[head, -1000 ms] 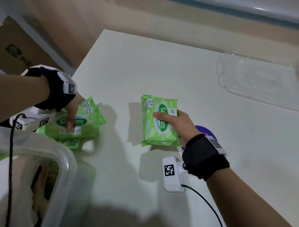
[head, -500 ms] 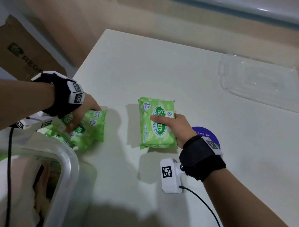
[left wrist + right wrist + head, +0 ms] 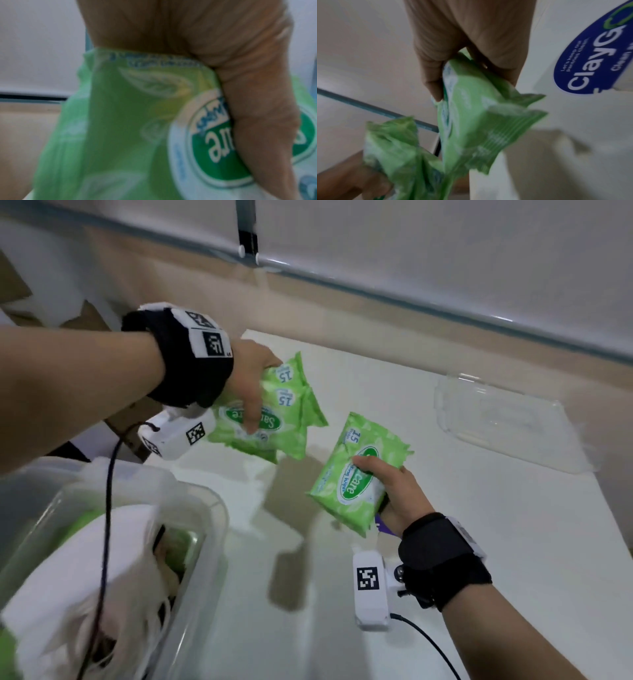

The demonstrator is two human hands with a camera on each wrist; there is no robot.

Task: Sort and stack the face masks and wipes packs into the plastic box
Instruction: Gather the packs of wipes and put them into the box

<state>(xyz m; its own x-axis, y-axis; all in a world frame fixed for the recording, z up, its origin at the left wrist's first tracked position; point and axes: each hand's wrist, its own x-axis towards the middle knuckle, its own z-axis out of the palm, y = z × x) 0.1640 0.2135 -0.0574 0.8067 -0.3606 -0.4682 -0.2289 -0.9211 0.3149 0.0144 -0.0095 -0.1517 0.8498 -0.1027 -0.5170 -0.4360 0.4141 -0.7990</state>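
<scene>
My left hand [image 3: 251, 392] grips a small stack of green wipes packs [image 3: 274, 419] lifted off the white table, thumb across the top pack's label [image 3: 214, 142]. My right hand [image 3: 383, 484] holds another green wipes pack [image 3: 352, 474] in the air, thumb on top, fingers underneath [image 3: 471, 121]. The left stack [image 3: 399, 155] shows in the right wrist view too. The clear plastic box [image 3: 202, 542] stands at the lower left with white masks [image 3: 68, 577] and green packs inside.
The box's clear lid [image 3: 507, 419] lies on the table [image 3: 513, 542] at the far right. A round blue sticker [image 3: 590, 56] sits on the tabletop under my right hand. A wall and window frame run behind the table; cardboard [image 3: 85, 316] stands at the left.
Both hands have lifted their wipes packs off the table. The left stack rose and moved right above the box corner; the right pack tilted up. The head view swung upward.
</scene>
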